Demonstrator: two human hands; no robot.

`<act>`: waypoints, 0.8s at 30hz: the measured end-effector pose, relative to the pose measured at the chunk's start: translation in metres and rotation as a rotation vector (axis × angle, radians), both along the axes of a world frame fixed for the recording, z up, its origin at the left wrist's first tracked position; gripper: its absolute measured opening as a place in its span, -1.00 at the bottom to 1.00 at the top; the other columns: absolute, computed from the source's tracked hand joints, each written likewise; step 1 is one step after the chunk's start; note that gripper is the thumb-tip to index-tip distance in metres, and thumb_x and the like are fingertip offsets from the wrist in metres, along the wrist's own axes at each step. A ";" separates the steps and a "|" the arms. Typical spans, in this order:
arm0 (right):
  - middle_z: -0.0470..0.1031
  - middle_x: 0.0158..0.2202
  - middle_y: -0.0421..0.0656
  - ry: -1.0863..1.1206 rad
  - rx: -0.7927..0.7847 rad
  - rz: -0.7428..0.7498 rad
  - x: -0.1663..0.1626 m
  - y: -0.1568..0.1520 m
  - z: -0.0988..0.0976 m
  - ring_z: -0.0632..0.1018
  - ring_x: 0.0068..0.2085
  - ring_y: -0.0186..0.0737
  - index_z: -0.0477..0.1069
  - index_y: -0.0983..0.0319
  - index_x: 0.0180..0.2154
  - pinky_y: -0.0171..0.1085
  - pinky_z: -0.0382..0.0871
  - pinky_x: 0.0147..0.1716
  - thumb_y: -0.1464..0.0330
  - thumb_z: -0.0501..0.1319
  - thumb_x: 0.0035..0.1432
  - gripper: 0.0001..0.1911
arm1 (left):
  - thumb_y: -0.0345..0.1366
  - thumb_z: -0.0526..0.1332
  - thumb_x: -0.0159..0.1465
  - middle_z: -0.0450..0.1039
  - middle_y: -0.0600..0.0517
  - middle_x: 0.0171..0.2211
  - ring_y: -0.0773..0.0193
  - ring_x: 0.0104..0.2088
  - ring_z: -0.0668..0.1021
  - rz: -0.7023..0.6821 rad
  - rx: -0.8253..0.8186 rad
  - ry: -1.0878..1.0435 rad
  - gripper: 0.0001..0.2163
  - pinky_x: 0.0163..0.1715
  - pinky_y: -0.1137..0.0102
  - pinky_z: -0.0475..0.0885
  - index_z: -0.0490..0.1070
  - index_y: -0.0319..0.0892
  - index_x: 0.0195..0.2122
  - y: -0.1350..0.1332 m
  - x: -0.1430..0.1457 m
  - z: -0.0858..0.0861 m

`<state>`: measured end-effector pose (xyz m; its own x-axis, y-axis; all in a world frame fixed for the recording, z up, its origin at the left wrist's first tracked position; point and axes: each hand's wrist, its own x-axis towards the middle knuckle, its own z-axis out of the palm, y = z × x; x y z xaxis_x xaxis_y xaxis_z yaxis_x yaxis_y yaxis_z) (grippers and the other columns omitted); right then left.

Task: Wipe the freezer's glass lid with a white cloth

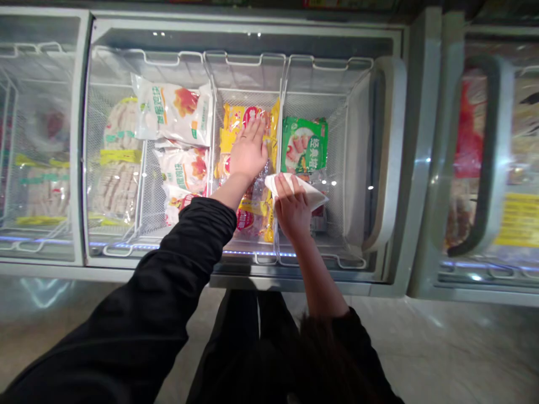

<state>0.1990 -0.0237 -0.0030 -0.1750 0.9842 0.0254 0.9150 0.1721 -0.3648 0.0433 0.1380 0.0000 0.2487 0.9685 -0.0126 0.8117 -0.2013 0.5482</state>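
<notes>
One white cloth point(315, 193) under right hand point(292, 210), pressed to glass lid point(345, 129), grip unclear, long axis roughly left-right; left hand point(249, 148) farther, flat, holding nothing.

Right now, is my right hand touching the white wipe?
Touching. The head view shows the right hand laid on the white wipe, fingers flat across it, with wipe showing on both sides.
</notes>
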 end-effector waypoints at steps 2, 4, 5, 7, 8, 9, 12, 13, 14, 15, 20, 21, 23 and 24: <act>0.29 0.53 -0.07 0.015 0.019 -0.046 -0.012 0.006 -0.003 0.22 0.57 0.14 0.24 0.27 0.52 0.22 0.20 0.52 0.39 -0.01 0.56 -0.41 | -0.22 0.08 0.46 0.09 0.13 0.60 0.14 0.63 0.03 0.006 -0.007 -0.038 -0.36 0.63 0.02 -0.04 0.13 0.00 0.58 0.002 -0.001 -0.005; 0.31 0.52 -0.09 0.049 0.034 -0.024 -0.019 0.005 -0.005 0.23 0.57 0.13 0.22 0.23 0.53 0.22 0.20 0.53 0.39 0.00 0.56 -0.40 | -0.21 0.07 0.46 0.09 0.13 0.60 0.14 0.63 0.02 0.011 -0.013 -0.045 -0.37 0.63 0.02 -0.05 0.15 -0.01 0.57 0.003 -0.002 -0.008; 0.33 0.52 -0.11 0.067 0.034 0.007 -0.019 0.002 -0.004 0.24 0.57 0.11 0.22 0.18 0.54 0.21 0.21 0.53 0.39 0.01 0.57 -0.40 | -0.21 0.06 0.46 0.08 0.13 0.60 0.14 0.63 0.02 0.013 -0.017 -0.041 -0.37 0.63 0.01 -0.06 0.16 -0.02 0.57 0.003 -0.002 -0.008; 0.35 0.51 -0.16 0.093 0.018 0.081 -0.013 -0.011 -0.002 0.24 0.56 0.06 0.22 0.12 0.53 0.19 0.24 0.52 0.39 0.03 0.57 -0.41 | -0.22 0.06 0.46 0.07 0.13 0.60 0.14 0.63 0.03 0.015 -0.023 -0.026 -0.36 0.64 0.01 -0.06 0.15 -0.02 0.58 0.002 -0.001 -0.007; 0.36 0.50 -0.17 0.099 0.001 0.113 -0.008 -0.018 0.000 0.24 0.57 0.04 0.23 0.10 0.53 0.18 0.25 0.51 0.40 0.03 0.57 -0.41 | -0.23 0.06 0.46 0.07 0.14 0.60 0.14 0.63 0.04 0.016 -0.023 -0.016 -0.36 0.64 0.01 -0.06 0.14 -0.02 0.58 0.002 -0.001 -0.005; 0.37 0.50 -0.17 0.102 -0.015 0.133 -0.002 -0.026 0.000 0.25 0.56 0.03 0.24 0.11 0.52 0.17 0.27 0.50 0.40 0.04 0.56 -0.42 | -0.24 0.06 0.46 0.06 0.14 0.60 0.14 0.63 0.05 0.015 -0.020 -0.006 -0.36 0.64 0.01 -0.05 0.14 -0.02 0.58 0.001 -0.001 -0.004; 0.40 0.48 -0.11 0.097 -0.038 0.122 0.010 -0.037 -0.001 0.27 0.55 0.04 0.28 0.19 0.50 0.14 0.31 0.48 0.40 0.04 0.57 -0.44 | -0.27 0.07 0.46 0.05 0.13 0.60 0.13 0.62 0.08 0.007 -0.002 0.027 -0.36 0.63 0.01 -0.04 0.14 -0.03 0.58 -0.001 0.000 0.000; 0.39 0.48 -0.10 0.094 -0.036 0.095 0.011 -0.035 -0.002 0.26 0.56 0.05 0.28 0.20 0.50 0.14 0.30 0.48 0.40 0.03 0.57 -0.44 | -0.27 0.07 0.46 0.06 0.11 0.60 0.12 0.62 0.09 0.005 0.008 0.037 -0.36 0.63 0.01 -0.03 0.15 -0.05 0.58 -0.001 0.001 0.001; 0.37 0.50 -0.10 0.092 -0.028 0.060 0.009 -0.031 -0.003 0.25 0.56 0.06 0.26 0.20 0.51 0.14 0.28 0.48 0.39 0.02 0.58 -0.44 | -0.28 0.07 0.46 0.08 0.08 0.60 0.11 0.61 0.10 0.004 0.018 0.048 -0.37 0.63 0.01 -0.02 0.15 -0.07 0.57 -0.001 0.001 0.002; 0.33 0.52 -0.12 0.092 -0.018 0.022 0.005 -0.026 -0.005 0.23 0.57 0.06 0.23 0.19 0.53 0.13 0.25 0.50 0.38 0.00 0.58 -0.43 | -0.29 0.07 0.47 0.10 0.05 0.59 0.10 0.61 0.11 0.002 0.030 0.058 -0.38 0.62 0.00 -0.02 0.16 -0.09 0.57 -0.001 0.001 0.002; 0.25 0.55 -0.22 0.102 -0.019 -0.038 -0.019 -0.005 -0.007 0.19 0.58 0.06 0.21 0.11 0.54 0.11 0.08 0.57 0.37 -0.02 0.59 -0.41 | -0.31 0.06 0.49 0.17 -0.03 0.57 0.11 0.60 0.14 -0.009 0.073 0.079 -0.41 0.61 0.01 0.03 0.18 -0.14 0.55 -0.001 0.000 -0.003; 0.27 0.55 -0.22 0.107 -0.030 0.003 -0.020 -0.007 -0.006 0.19 0.58 0.04 0.23 0.11 0.53 0.09 0.07 0.57 0.38 -0.01 0.59 -0.42 | -0.31 0.06 0.49 0.17 -0.03 0.57 0.11 0.60 0.14 -0.011 0.078 0.075 -0.41 0.60 0.00 0.03 0.18 -0.13 0.55 -0.001 0.000 -0.005; 0.30 0.53 -0.22 0.116 -0.048 0.108 -0.016 -0.017 -0.004 0.18 0.59 -0.01 0.23 0.10 0.53 0.06 0.10 0.56 0.38 0.00 0.59 -0.42 | -0.31 0.07 0.49 0.17 -0.04 0.57 0.11 0.60 0.14 -0.014 0.090 0.066 -0.41 0.60 -0.01 0.03 0.18 -0.12 0.55 0.000 -0.001 -0.009; 0.32 0.53 -0.22 0.118 -0.049 0.147 -0.011 -0.023 -0.003 0.18 0.59 -0.03 0.22 0.10 0.53 0.05 0.12 0.55 0.38 0.00 0.59 -0.42 | -0.31 0.07 0.49 0.18 -0.04 0.57 0.11 0.60 0.14 -0.015 0.097 0.063 -0.41 0.60 -0.01 0.04 0.18 -0.12 0.55 0.000 -0.002 -0.011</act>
<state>0.1881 -0.0471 -0.0055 -0.3155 0.9489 0.0066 0.8318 0.2799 -0.4794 0.0412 0.1381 -0.0107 0.2654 0.9620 0.0650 0.8404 -0.2638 0.4733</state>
